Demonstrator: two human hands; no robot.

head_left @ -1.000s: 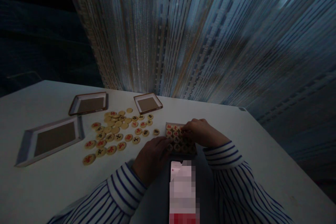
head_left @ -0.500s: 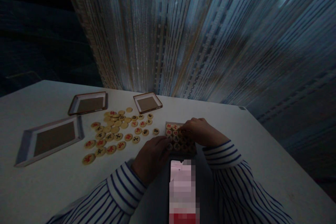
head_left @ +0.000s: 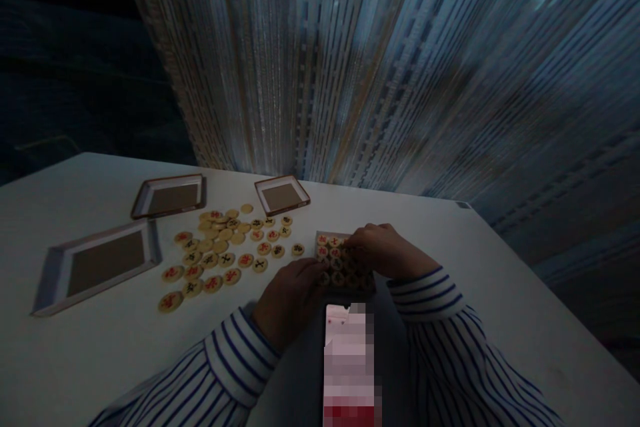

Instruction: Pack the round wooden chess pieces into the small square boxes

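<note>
Several round wooden xiangqi pieces (head_left: 336,253) with red or black characters sit in rows inside a small box (head_left: 330,234) in front of me. My left hand (head_left: 286,295) holds the box at its near left side, fingers curled over the edge. Over the box's right half is my right hand (head_left: 384,252), fingertips drawn together and down among the pieces. What those fingertips hold, if anything, is hidden. Many loose xiangqi pieces (head_left: 238,238) lie left of the box, some heaped, some face up.
A large shallow tray (head_left: 107,263) lies at the left of the white table (head_left: 450,320). Two smaller trays, one at back left (head_left: 175,200) and another at back centre (head_left: 281,198), lie beyond the pieces. A lit phone (head_left: 338,317) is below the box. String curtains (head_left: 340,80) hang behind.
Almost nothing differs. The view has shifted very slightly, and both hands stay at the box.
</note>
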